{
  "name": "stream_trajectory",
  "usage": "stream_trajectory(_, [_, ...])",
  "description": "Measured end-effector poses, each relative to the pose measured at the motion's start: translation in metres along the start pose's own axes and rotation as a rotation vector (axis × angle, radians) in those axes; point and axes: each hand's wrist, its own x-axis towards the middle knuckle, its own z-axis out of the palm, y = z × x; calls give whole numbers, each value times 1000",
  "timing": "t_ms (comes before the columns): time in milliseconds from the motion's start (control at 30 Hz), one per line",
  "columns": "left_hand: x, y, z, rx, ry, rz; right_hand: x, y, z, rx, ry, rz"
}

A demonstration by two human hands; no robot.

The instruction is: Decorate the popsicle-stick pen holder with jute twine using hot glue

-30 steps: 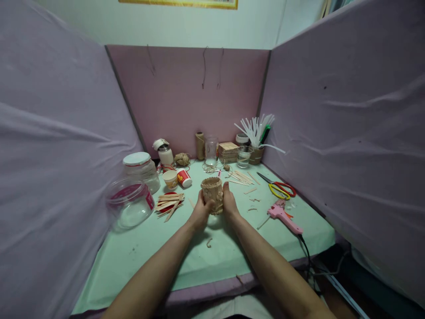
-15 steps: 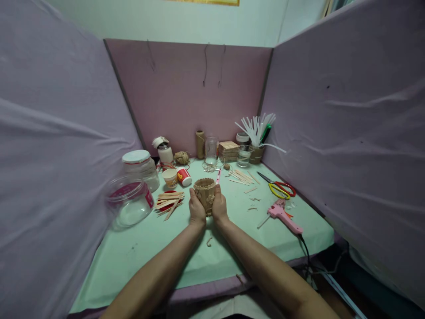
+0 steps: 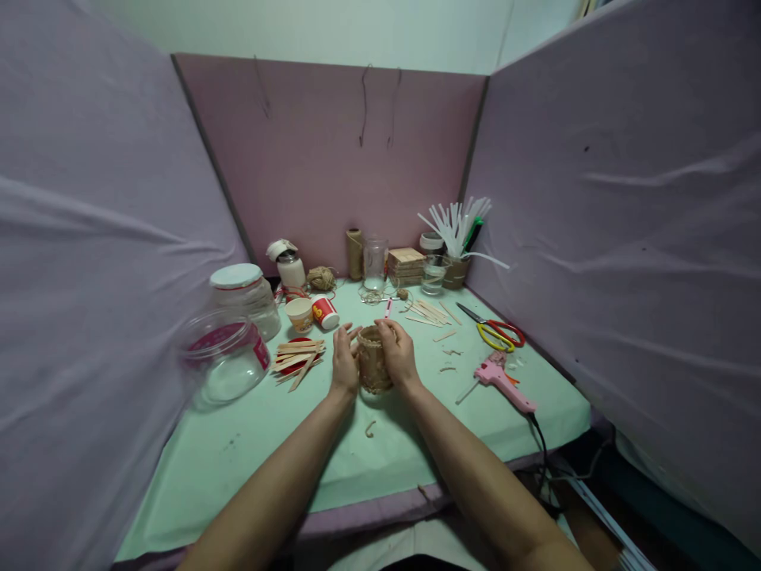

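Note:
A brown twine-covered cup [image 3: 373, 369] with a braided rim stands upright at the middle of the table, between my hands. My right hand [image 3: 400, 354] grips its rim and right side, thumb near the edge. My left hand [image 3: 345, 361] is at the cup's left, fingers stretched out and apart, the fingertips close to the rim. Whether they touch it I cannot tell. A short curl of twine [image 3: 369, 429] lies nearer to me. Just beyond the cup is a thin pink-and-white stick-shaped item [image 3: 388, 308].
Right: a pink glue gun [image 3: 505, 387] with a cord, and scissors [image 3: 493, 327]. Left: wooden sticks [image 3: 297, 358] on a red lid, a clear plastic tub [image 3: 235, 381], a white-lidded jar [image 3: 238, 277] and paper cups [image 3: 325, 312]. Behind: a glass jar [image 3: 375, 262], wooden squares [image 3: 407, 267] and white glue sticks [image 3: 455, 226].
My left hand has loosened, its fingers now spread beside the cup. My right hand has shifted up onto the rim. The cup has turned, and its flower-like decorations no longer show clearly.

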Motion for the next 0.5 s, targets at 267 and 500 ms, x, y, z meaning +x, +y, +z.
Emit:
stream_trajectory(267, [-10, 8, 2, 157, 60, 187, -16, 6, 15, -6, -45, -88])
stream_trajectory(500, [-8, 4, 1, 105, 11, 133, -12, 6, 9, 25, -59, -56])
